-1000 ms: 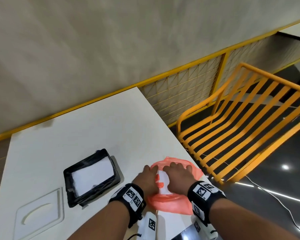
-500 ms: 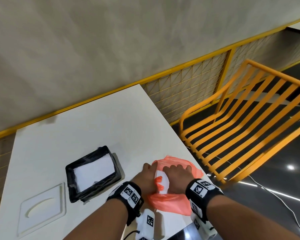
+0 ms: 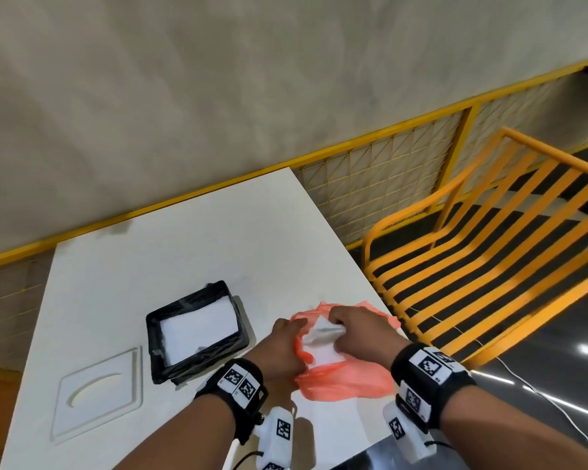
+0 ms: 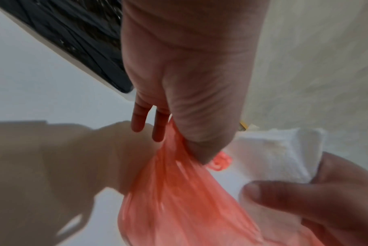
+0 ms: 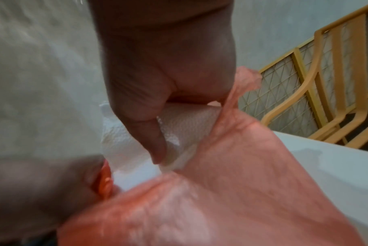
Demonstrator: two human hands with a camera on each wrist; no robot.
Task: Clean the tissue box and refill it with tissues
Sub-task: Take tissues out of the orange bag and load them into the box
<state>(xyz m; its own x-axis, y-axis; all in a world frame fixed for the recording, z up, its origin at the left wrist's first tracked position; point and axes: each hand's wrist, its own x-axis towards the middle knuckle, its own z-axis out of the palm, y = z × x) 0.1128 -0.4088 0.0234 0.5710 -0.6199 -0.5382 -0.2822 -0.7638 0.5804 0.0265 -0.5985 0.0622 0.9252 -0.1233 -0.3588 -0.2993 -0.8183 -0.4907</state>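
Tissue stack [image 3: 321, 337] now lifted partway from orange bag [image 3: 347, 378], pinched by right hand [image 3: 360, 330]; left hand [image 3: 279, 347] pinching bag edge. Black tissue box [image 3: 157, 337] at 9 o'clock awaits refill.

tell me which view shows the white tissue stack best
The right wrist view: the tissue stack fills the centre, its embossed texture sharp, pinched by the right hand. The left wrist view shows one blurred corner; the head view shows a small patch between both hands.
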